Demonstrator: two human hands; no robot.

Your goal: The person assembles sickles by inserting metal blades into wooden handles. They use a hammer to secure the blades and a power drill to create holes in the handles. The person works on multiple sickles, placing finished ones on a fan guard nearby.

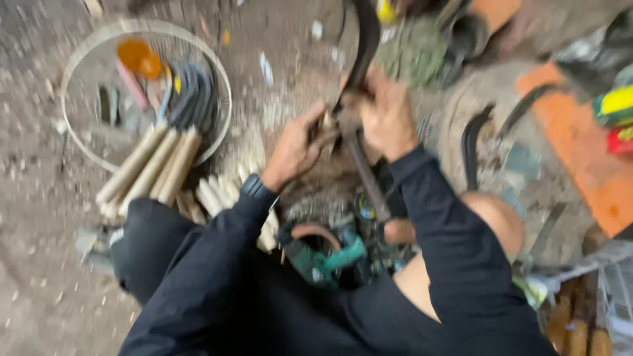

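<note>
Gripping seen: curved dark blade (361,49) clasped by right hand (389,115); left hand (293,148) pinching its base (blurred). Steady 2-hand hold advised.

Soft, even daylight, no hard shadows or glare. Heavy motion blur smears the whole frame; hands (343,132) and basket (86,59) lack sharp edges.

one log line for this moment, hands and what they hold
left hand: grips handle end | right hand: grips curved dark blade | wire basket: wooden handles | view: blurred
</note>
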